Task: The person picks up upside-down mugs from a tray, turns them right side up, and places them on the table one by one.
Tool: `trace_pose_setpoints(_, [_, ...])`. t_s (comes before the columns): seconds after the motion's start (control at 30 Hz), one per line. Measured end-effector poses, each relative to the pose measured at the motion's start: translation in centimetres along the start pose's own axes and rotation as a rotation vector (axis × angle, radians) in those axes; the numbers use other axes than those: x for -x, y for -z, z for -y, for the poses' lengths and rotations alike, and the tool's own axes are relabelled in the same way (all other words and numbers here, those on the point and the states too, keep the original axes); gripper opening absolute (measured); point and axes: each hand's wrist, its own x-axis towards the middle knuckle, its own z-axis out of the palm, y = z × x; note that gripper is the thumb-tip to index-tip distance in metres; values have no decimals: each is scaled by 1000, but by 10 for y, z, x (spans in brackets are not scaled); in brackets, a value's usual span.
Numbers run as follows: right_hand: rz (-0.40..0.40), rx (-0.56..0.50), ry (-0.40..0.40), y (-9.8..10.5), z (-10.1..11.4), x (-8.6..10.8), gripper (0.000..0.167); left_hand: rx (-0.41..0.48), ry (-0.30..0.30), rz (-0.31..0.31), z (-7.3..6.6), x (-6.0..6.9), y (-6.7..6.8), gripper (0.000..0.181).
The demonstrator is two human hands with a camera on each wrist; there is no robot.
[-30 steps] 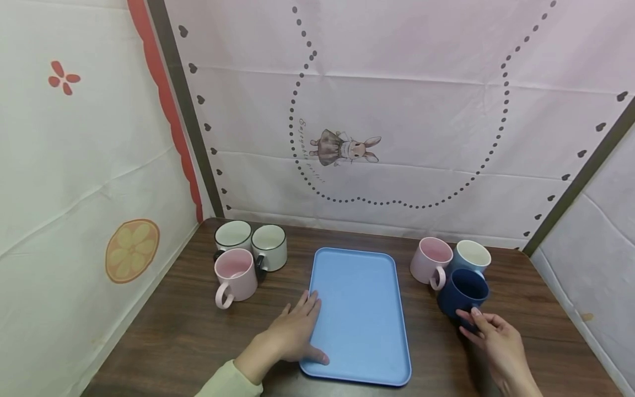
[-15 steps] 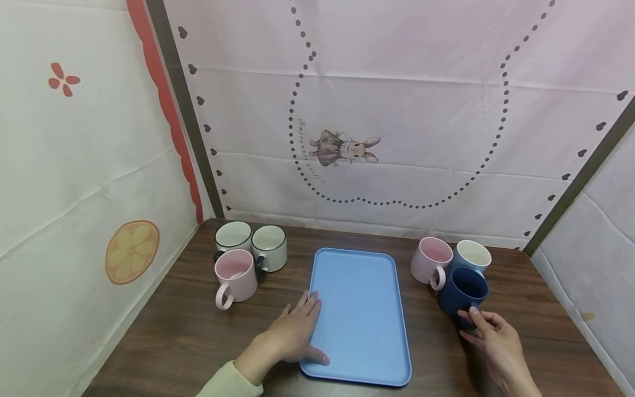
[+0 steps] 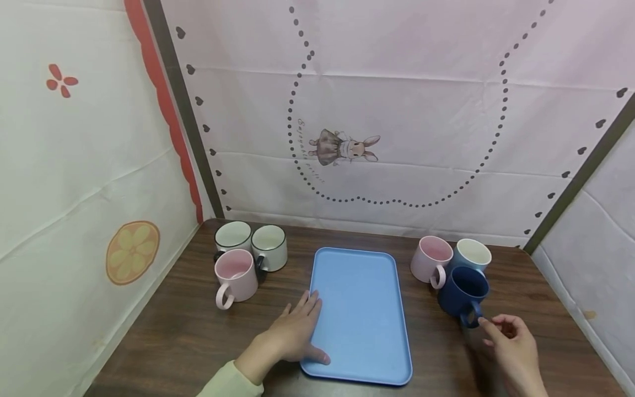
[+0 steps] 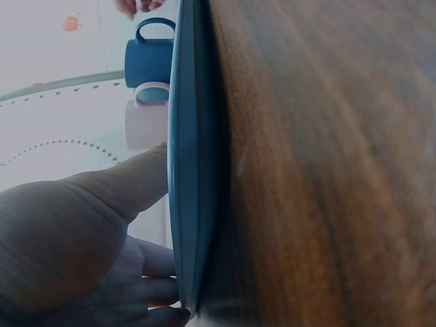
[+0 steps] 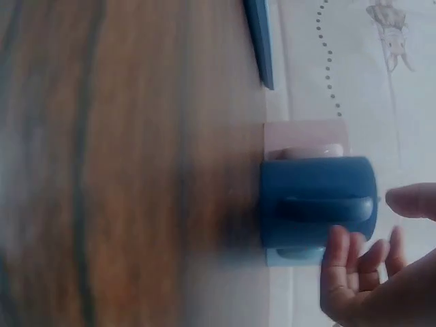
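Observation:
My left hand [image 3: 295, 331] rests on the left edge of the blue tray [image 3: 359, 314], its fingers straight and spread; the left wrist view shows the thumb [image 4: 126, 180] over the rim. At the right stands a navy mug [image 3: 461, 292], upright, its handle toward me. My right hand [image 3: 513, 344] is just beside that handle and holds nothing. In the right wrist view its thumb [image 5: 412, 201] and fingers stand apart. Behind the navy mug are a pink mug [image 3: 430, 259] and a light blue mug [image 3: 472, 255].
On the left, two white mugs with dark rims, one at the back [image 3: 233, 234] and one beside it [image 3: 270, 248], stand close to a pink mug [image 3: 236, 278]. The wooden table [image 3: 188, 342] ends at a printed cloth wall [image 3: 397, 110].
My right hand has let go of the navy mug's handle and drawn back a little to the right. The mug stays in place. My left hand has not moved.

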Motion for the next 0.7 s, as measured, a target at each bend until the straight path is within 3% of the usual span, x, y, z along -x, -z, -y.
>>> trace_pose_setpoints(0.13, [-25, 36, 139, -9, 6, 10, 19, 8, 6, -2, 3, 2, 1, 123])
trace_pose_setpoints(0.23, [9, 88, 251, -23, 10, 17, 17, 15, 11, -4, 5, 3, 2, 123])
trace_pose_setpoints(0.43, [83, 140, 391, -50, 16, 29, 13, 49, 4, -19, 6, 4, 6, 121])
trace_pose_setpoints(0.57, [140, 224, 508, -62, 21, 30, 14, 70, -18, -105, 4, 1, 8, 113])
trace_pose_setpoints(0.7, [204, 334, 627, -75, 26, 28, 24, 56, -15, -253, 1, -8, 12, 99])
